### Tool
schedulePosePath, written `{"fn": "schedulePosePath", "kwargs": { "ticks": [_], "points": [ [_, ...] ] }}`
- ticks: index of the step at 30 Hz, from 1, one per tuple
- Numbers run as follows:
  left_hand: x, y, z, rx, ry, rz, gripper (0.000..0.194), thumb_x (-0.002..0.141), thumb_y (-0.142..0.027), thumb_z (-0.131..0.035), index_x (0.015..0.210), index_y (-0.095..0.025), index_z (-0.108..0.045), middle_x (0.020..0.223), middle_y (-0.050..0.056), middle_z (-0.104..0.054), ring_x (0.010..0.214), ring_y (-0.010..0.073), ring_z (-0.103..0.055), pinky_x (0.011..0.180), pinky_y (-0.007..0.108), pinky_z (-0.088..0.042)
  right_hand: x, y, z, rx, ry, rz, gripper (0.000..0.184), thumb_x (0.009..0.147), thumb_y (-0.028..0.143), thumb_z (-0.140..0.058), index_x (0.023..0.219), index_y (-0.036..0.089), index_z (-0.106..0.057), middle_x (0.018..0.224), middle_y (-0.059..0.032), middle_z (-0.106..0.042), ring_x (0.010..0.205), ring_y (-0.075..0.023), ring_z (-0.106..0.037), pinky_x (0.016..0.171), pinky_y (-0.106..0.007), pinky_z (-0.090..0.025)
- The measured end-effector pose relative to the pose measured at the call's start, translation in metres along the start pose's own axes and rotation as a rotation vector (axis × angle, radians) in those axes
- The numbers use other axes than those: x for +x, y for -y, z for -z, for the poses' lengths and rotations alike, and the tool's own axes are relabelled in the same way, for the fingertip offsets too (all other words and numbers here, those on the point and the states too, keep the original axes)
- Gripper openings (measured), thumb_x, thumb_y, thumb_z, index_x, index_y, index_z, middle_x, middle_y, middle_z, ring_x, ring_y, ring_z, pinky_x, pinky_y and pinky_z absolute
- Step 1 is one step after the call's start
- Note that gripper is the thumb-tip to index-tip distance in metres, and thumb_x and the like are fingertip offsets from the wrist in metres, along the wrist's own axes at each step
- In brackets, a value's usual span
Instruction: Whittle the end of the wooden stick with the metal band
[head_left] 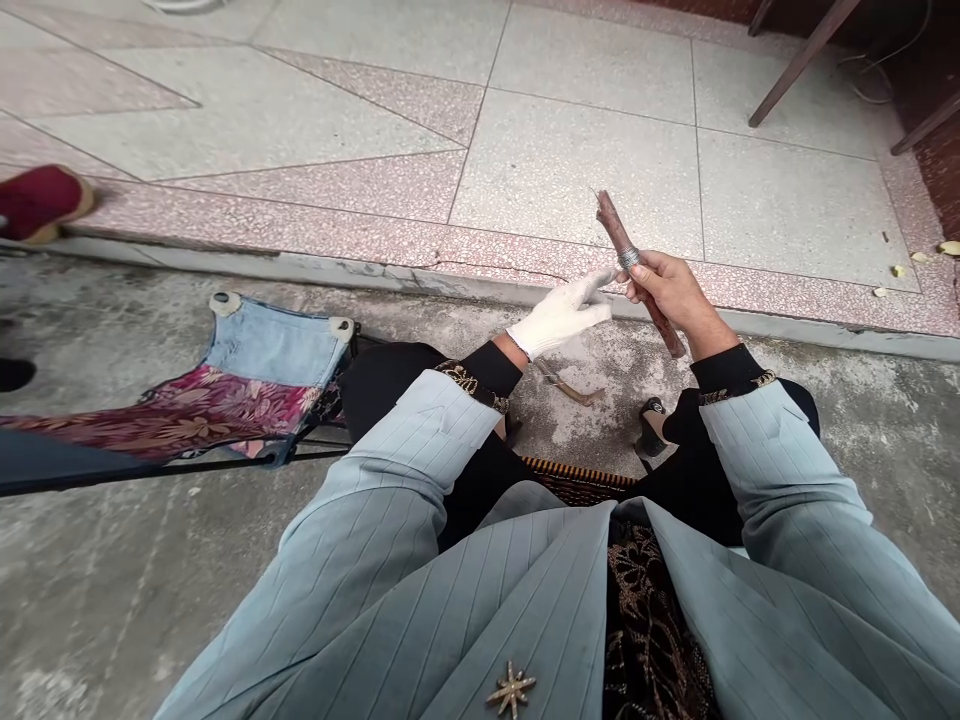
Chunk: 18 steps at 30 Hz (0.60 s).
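Note:
My right hand (667,288) is closed around a reddish-brown wooden stick (616,232) with a silver metal ring near its upper part; the stick tilts up and to the left. My left hand (561,316) wears a white glove, its fingers stretched toward the stick and touching it near the ring. Both arms are in light blue striped sleeves with black cuffs. On the concrete below the hands lies a small curved brown piece (571,388), possibly a blade or wood scrap.
A folding stool with a denim and floral fabric seat (247,385) stands at my left. A tiled terrazzo step (525,170) rises ahead. A red slipper (41,200) lies at the far left. Dark wooden furniture legs (802,60) stand at the top right.

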<state>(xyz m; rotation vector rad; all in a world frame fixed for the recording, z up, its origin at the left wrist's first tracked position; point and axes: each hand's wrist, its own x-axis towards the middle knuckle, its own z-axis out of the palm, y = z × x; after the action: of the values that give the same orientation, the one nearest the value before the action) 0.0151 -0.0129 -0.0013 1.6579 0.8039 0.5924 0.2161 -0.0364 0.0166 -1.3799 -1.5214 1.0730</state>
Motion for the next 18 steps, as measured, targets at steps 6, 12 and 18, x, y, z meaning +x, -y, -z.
{"fn": "schedulePosePath", "kwargs": {
  "ticks": [6, 12, 18],
  "points": [
    [0.004, 0.015, -0.003, 0.391, 0.172, -0.047, 0.018, 0.085, -0.030, -0.058, 0.086, -0.021, -0.072, 0.077, 0.004, -0.067, 0.082, 0.0216, -0.060, 0.081, 0.028, -0.040, 0.005, -0.023, 0.008, -0.342, -0.148, -0.042, 0.039, 0.089, 0.053, -0.058, 0.097, 0.017, -0.066, 0.079, -0.0085, -0.066, 0.071, -0.0203, -0.062, 0.068, -0.036, -0.053],
    [0.008, 0.022, -0.006, 0.551, 0.138, -0.128, 0.013, 0.080, -0.027, -0.061, 0.072, -0.021, -0.070, 0.065, 0.004, -0.059, 0.083, 0.0239, -0.059, 0.087, 0.031, -0.038, 0.002, -0.051, 0.012, -0.911, -0.090, -0.080, 0.018, 0.081, 0.034, -0.072, 0.078, 0.017, -0.070, 0.070, -0.0162, -0.066, 0.082, -0.0330, -0.065, 0.078, -0.048, -0.050],
    [0.003, 0.015, 0.000, 0.371, 0.345, 0.073, 0.016, 0.075, -0.027, -0.066, 0.061, -0.019, -0.068, 0.051, 0.003, -0.055, 0.057, 0.0194, -0.057, 0.058, 0.029, -0.034, -0.003, -0.067, 0.025, -0.953, 0.612, -0.122, 0.048, 0.062, 0.048, -0.085, 0.040, 0.021, -0.053, 0.038, -0.0040, -0.048, 0.045, -0.0182, -0.054, 0.055, -0.035, -0.048]
  ]
}}
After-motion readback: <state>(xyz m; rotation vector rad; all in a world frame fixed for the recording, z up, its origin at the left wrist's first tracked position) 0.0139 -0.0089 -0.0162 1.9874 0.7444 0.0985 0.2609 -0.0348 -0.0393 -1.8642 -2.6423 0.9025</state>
